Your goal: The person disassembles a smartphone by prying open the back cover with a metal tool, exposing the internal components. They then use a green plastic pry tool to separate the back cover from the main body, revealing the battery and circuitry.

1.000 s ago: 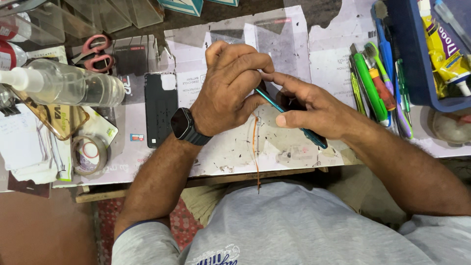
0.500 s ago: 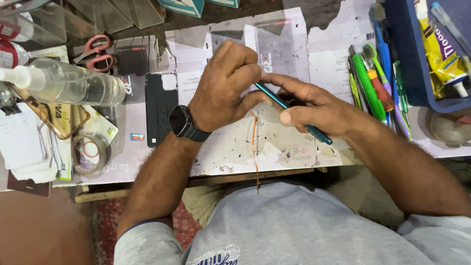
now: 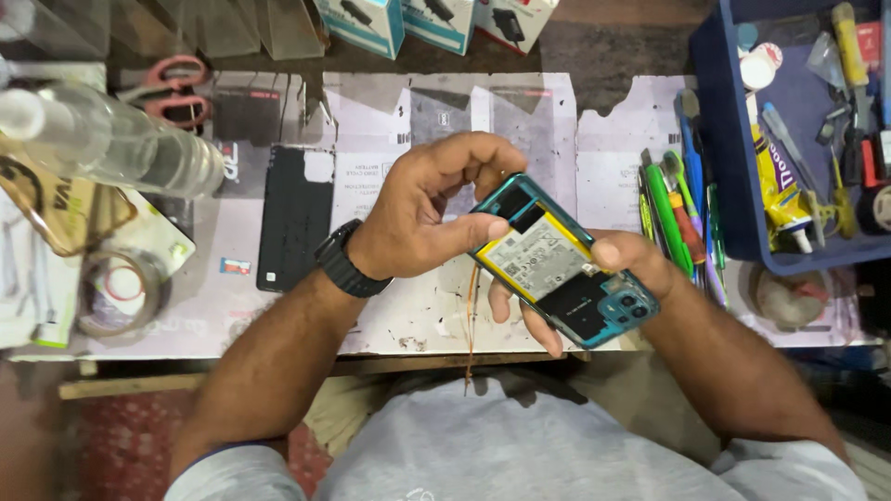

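Observation:
Both hands hold an opened teal phone (image 3: pixel 566 264) above the bench, its back cover off so the white battery and dark boards show. My left hand (image 3: pixel 432 209), with a black watch on the wrist, grips the phone's upper left end, thumb lying on the battery. My right hand (image 3: pixel 617 264) supports the phone from below, thumb on its right edge and fingers under it. A thin orange wire (image 3: pixel 471 320) hangs down beneath the phone.
A black phone back cover (image 3: pixel 292 218) lies on the paper-covered bench (image 3: pixel 390 111). Left: clear bottle (image 3: pixel 121 139), tape roll (image 3: pixel 121 288), pink-handled scissors (image 3: pixel 176 88). Right: pens and drivers (image 3: pixel 677 218), blue tray (image 3: pixel 733 186) of tools and glue. Boxes (image 3: pixel 436 19) stand at the back.
The phone has turned from edge-on to face up, showing its insides. My left hand has lifted from covering it and now holds its upper end.

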